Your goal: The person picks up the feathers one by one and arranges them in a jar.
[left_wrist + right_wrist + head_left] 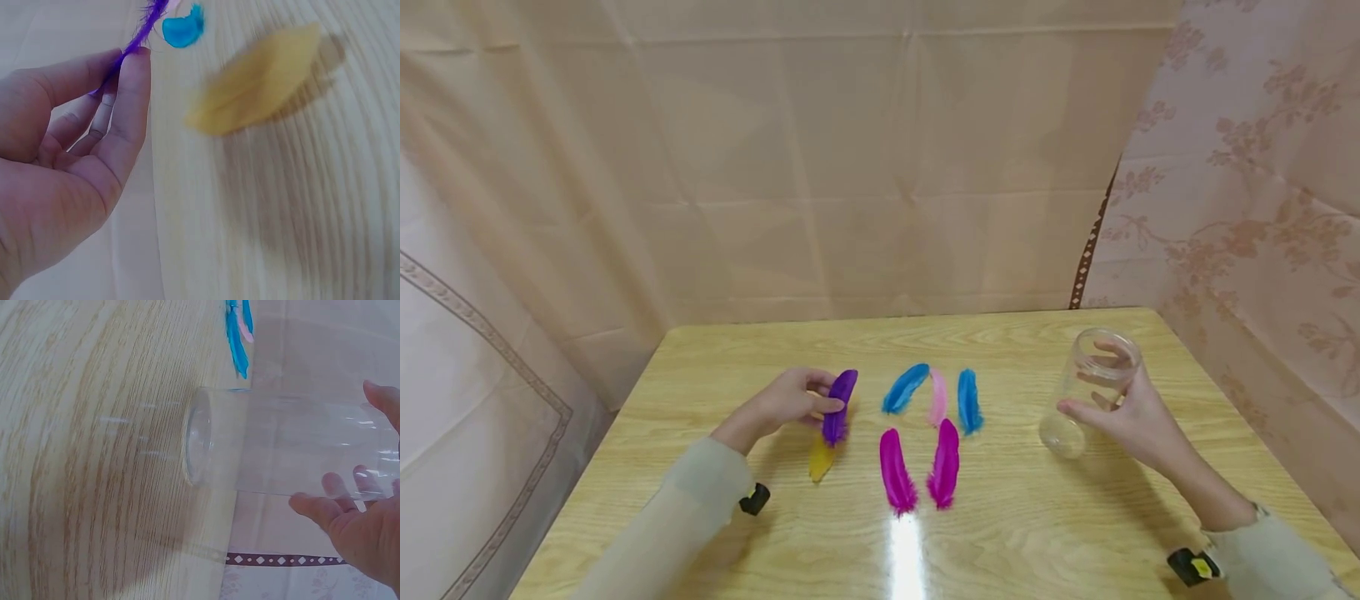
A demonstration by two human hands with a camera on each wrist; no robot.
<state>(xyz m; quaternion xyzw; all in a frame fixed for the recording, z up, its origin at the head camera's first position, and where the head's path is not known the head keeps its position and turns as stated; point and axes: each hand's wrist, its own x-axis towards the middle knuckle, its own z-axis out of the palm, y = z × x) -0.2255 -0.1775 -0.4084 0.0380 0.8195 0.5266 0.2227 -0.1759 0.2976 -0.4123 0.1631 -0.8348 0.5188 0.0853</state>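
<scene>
My left hand (792,398) pinches a purple feather (841,407) between thumb and fingers, held above the table. Just below it lies a yellow feather (822,458), which looks blurred in the left wrist view. On the right, my right hand (1131,417) is wrapped round the upper part of a clear glass jar (1063,408). The jar's mouth is uncovered and I see nothing inside. In the right wrist view the jar's base (199,434) is close to the wood; whether it touches cannot be told.
Between the hands lie two blue feathers (906,388), a pink feather (937,397) and two magenta feathers (898,473) on the wooden table (715,533). Beige curtains (865,175) hang behind the table, with a floral cloth (1255,208) to the right.
</scene>
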